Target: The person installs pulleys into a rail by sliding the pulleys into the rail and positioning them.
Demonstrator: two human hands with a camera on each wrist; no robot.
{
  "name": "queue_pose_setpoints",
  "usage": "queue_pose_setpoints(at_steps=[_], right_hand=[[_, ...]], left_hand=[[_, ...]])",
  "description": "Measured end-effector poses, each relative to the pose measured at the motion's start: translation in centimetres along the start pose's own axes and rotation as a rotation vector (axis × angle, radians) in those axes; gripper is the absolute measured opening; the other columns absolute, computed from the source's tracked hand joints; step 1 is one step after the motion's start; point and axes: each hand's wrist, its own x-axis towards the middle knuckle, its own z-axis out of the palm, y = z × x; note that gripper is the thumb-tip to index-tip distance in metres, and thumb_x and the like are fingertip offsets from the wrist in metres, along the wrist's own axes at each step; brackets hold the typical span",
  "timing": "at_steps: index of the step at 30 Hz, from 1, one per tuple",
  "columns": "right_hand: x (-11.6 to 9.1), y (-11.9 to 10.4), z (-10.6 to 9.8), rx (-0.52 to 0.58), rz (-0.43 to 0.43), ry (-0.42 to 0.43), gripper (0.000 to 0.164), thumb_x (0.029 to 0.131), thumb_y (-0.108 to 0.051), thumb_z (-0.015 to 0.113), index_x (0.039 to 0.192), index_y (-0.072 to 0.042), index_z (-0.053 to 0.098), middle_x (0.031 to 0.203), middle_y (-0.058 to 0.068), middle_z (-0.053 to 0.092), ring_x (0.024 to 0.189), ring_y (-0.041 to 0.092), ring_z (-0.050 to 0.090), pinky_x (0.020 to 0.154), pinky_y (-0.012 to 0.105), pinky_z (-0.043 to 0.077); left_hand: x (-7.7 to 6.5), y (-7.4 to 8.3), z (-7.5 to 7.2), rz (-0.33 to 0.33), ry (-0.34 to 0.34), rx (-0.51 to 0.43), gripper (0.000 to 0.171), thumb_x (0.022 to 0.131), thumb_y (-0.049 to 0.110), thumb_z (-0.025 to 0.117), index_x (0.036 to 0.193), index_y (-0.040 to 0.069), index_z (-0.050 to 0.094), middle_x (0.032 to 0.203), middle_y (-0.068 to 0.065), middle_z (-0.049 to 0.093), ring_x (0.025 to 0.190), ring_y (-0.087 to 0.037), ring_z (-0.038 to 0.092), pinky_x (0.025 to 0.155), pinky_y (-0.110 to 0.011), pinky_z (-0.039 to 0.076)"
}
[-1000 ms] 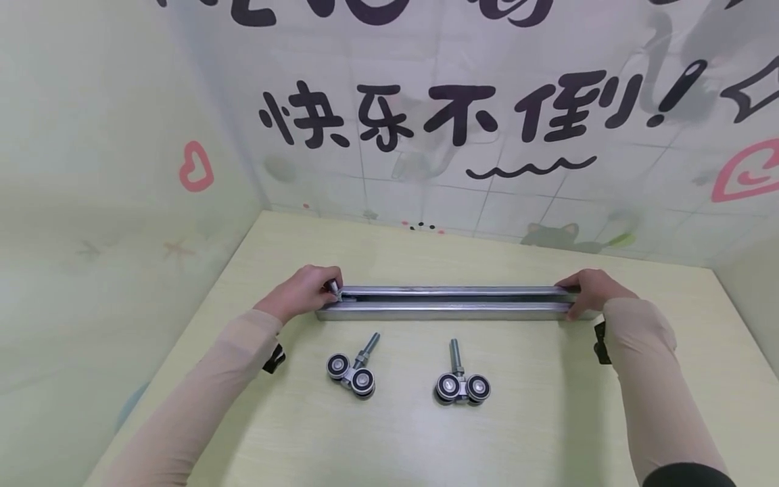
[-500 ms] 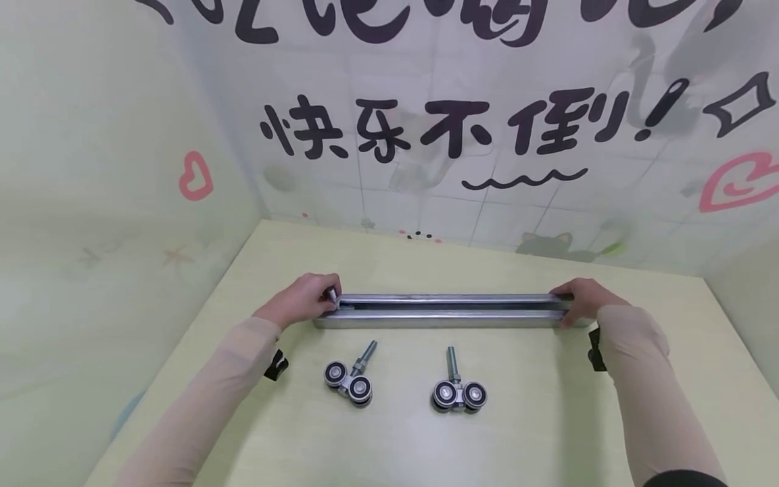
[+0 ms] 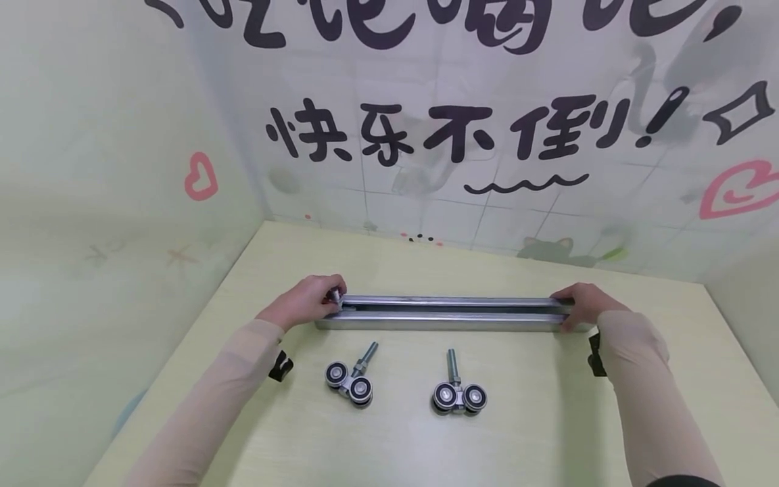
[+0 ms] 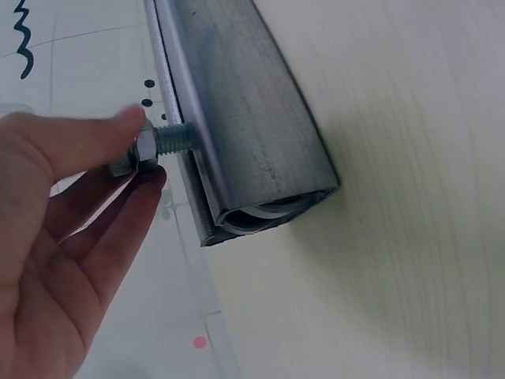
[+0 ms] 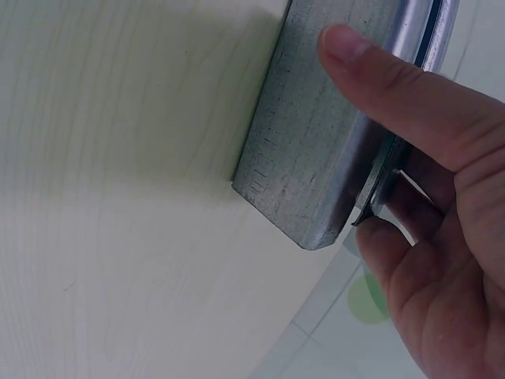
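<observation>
A slotted metal rail (image 3: 450, 323) lies across the table in the head view, its slot facing up. At its left end my left hand (image 3: 304, 301) pinches a threaded bolt with a nut (image 4: 147, 148) between thumb and fingers. The bolt stands out of the slot, and a curved edge of something shows inside the rail's open end; the rest is hidden. My right hand (image 3: 585, 303) grips the rail's right end, thumb on the near side and fingers over the far side. Nearer to me lie two roller trolleys with threaded bolts, a left trolley (image 3: 361, 389) and a right trolley (image 3: 445, 396).
The pale wooden table (image 3: 402, 446) meets a printed wall covering (image 3: 426, 210) behind the rail. Another covering (image 3: 122, 270) hangs along the left side. Black wrist mounts (image 3: 280, 366) sit under the sleeves.
The head view has tilted up slightly, so the whole scene sits a little lower. Both hands keep their holds, and the rail and trolleys show no clear movement on the table.
</observation>
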Motion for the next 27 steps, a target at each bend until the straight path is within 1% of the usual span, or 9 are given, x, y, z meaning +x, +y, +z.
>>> queue_pose_setpoints(at_steps=[4,7,9,12,14,17,19,21,27], right_hand=[[0.0,0.0,0.1,-0.006,-0.005,-0.001,0.072,0.051,-0.015,0.080,0.115,0.005,0.054,0.112,0.033,0.056,0.093,0.035,0.049,0.087,0.058,0.040],[0.0,0.0,0.1,-0.015,-0.007,-0.004,0.072,0.051,-0.016,0.080,0.115,0.005,0.054,0.113,0.033,0.055,0.094,0.036,0.049,0.087,0.059,0.040],[-0.1,0.0,0.1,-0.013,-0.004,-0.005,0.072,0.052,-0.016,0.080,0.116,0.005,0.054,0.113,0.033,0.055,0.093,0.035,0.049,0.086,0.058,0.040],[0.0,-0.1,0.0,-0.009,-0.002,-0.007,0.072,0.052,-0.017,0.080,0.116,0.005,0.054,0.112,0.032,0.056,0.093,0.035,0.049,0.086,0.057,0.040],[0.0,0.0,0.0,-0.006,0.001,-0.008,0.073,0.052,-0.017,0.080,0.116,0.005,0.054,0.112,0.032,0.056,0.092,0.034,0.049,0.085,0.057,0.040],[0.0,0.1,0.1,0.000,0.001,-0.006,0.074,0.051,-0.018,0.080,0.116,0.005,0.054,0.112,0.032,0.056,0.092,0.034,0.049,0.085,0.056,0.040],[0.0,0.1,0.2,0.005,0.002,-0.001,0.074,0.051,-0.019,0.080,0.116,0.004,0.054,0.113,0.032,0.055,0.093,0.034,0.049,0.086,0.057,0.040],[0.0,0.1,0.2,0.007,0.008,0.005,0.076,0.050,-0.020,0.081,0.117,0.004,0.054,0.114,0.033,0.055,0.094,0.035,0.049,0.086,0.058,0.040],[0.0,0.1,0.0,0.002,-0.013,0.022,0.075,0.048,-0.018,0.081,0.115,0.004,0.055,0.111,0.033,0.056,0.090,0.034,0.048,0.082,0.054,0.042]], left_hand=[[-0.2,-0.4,-0.1,-0.033,-0.012,-0.043,0.049,0.072,0.008,0.069,0.116,-0.001,0.050,0.107,-0.020,0.061,0.092,-0.025,0.056,0.081,-0.044,0.052],[-0.3,-0.9,-0.1,-0.044,-0.017,-0.026,0.063,0.067,0.013,0.074,0.122,-0.003,0.046,0.121,-0.025,0.053,0.106,-0.034,0.050,0.091,-0.050,0.045],[-0.2,-1.4,0.0,-0.049,-0.026,0.001,0.068,0.065,0.016,0.076,0.123,-0.003,0.046,0.125,-0.025,0.051,0.113,-0.037,0.044,0.096,-0.052,0.040],[-0.1,-2.1,0.3,-0.059,-0.052,0.025,0.071,0.062,0.018,0.078,0.122,-0.004,0.047,0.126,-0.025,0.051,0.116,-0.036,0.042,0.099,-0.052,0.037],[0.2,-2.4,0.4,-0.057,-0.069,0.038,0.069,0.061,0.020,0.078,0.120,-0.004,0.050,0.122,-0.024,0.055,0.112,-0.034,0.046,0.097,-0.050,0.039],[0.4,-2.6,0.4,-0.053,-0.086,0.053,0.060,0.060,0.021,0.079,0.111,-0.002,0.057,0.108,-0.019,0.064,0.096,-0.027,0.055,0.088,-0.046,0.047],[0.6,-2.5,0.4,-0.052,-0.097,0.060,0.054,0.059,0.022,0.079,0.104,0.000,0.061,0.096,-0.014,0.067,0.083,-0.021,0.056,0.079,-0.042,0.050],[0.7,-2.3,0.4,-0.065,-0.106,0.059,0.049,0.058,0.022,0.080,0.099,0.002,0.064,0.088,-0.009,0.067,0.074,-0.016,0.054,0.073,-0.039,0.051],[1.2,-1.5,0.2,-0.131,-0.123,0.083,0.045,0.054,0.021,0.081,0.092,0.001,0.067,0.080,-0.009,0.069,0.067,-0.013,0.055,0.068,-0.035,0.052]])
